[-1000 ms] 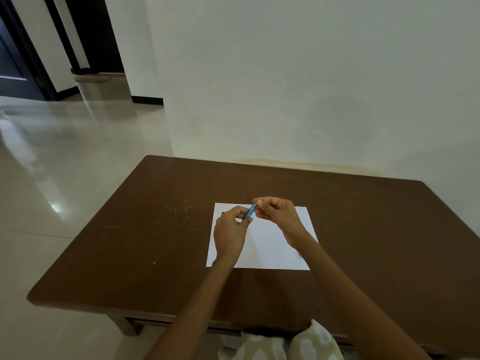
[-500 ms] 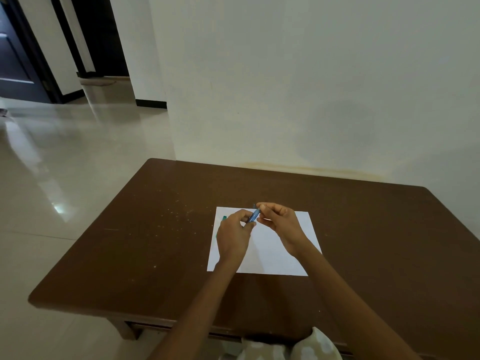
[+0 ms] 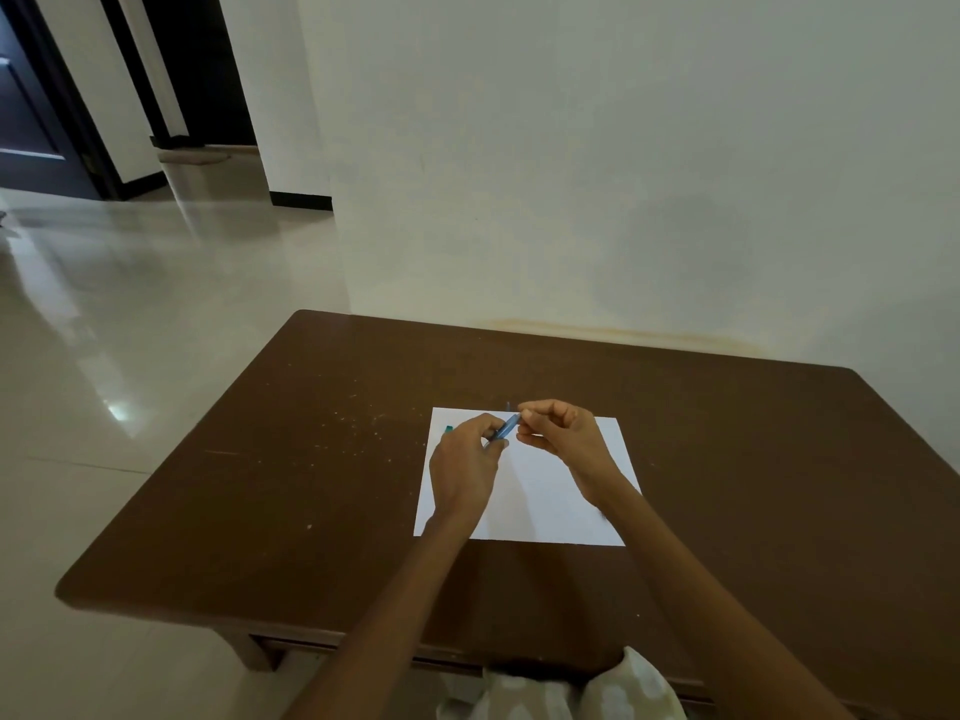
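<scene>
Both hands were on the blue pen — left hand pinched its lower end, right hand pinched the upper end. The pen sat tilted above the white sheet on the brown table (small green bit past the left hand, unclear what).

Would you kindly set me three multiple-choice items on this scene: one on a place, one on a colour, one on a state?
1. Where does the white sheet of paper lie?
A) on a shelf
B) on the brown table
C) on a chair

2. What colour is the pen?
A) blue
B) red
C) yellow

3. How is the pen held?
A) it lies loose
B) by one hand only
C) between the left hand and the right hand

Answers:
1 B, the sheet lies flat on the tabletop.
2 A, its barrel shows blue.
3 C, fingers of both hands pinch it above the sheet.
</scene>
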